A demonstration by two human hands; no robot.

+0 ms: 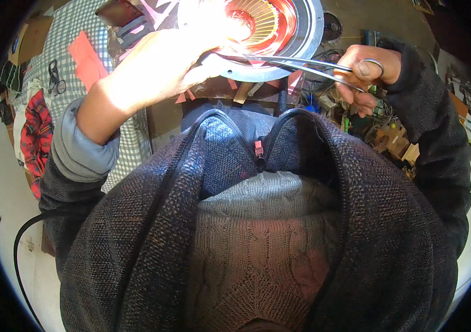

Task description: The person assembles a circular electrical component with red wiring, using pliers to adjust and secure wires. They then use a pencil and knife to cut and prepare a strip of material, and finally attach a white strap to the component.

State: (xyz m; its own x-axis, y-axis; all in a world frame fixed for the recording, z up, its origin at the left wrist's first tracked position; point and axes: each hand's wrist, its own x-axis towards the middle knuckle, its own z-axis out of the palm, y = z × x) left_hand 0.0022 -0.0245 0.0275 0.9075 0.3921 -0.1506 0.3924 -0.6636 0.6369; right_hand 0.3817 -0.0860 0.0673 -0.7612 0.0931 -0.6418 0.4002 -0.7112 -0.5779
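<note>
A motor stator (306, 22) with a grey metal housing and a ring of copper windings stands at the top centre. My right hand (369, 72) is closed around the handles of long metal scissors (302, 60), which reach leftward across the housing's near edge. The handles are spread apart. My left hand (163, 61) is at the stator's near left side, its fingers bent close to the scissors' tips. Strong glare washes out those fingertips, and whatever they hold cannot be made out.
Pink paper scraps (295, 82) lie about the stator. At left, a checked cloth (127, 119) carries a larger pink sheet (87, 60) and dark-framed glasses (56, 78). Red plaid fabric (37, 130) lies farther left. Wires and wood pieces (394, 141) clutter the floor at right.
</note>
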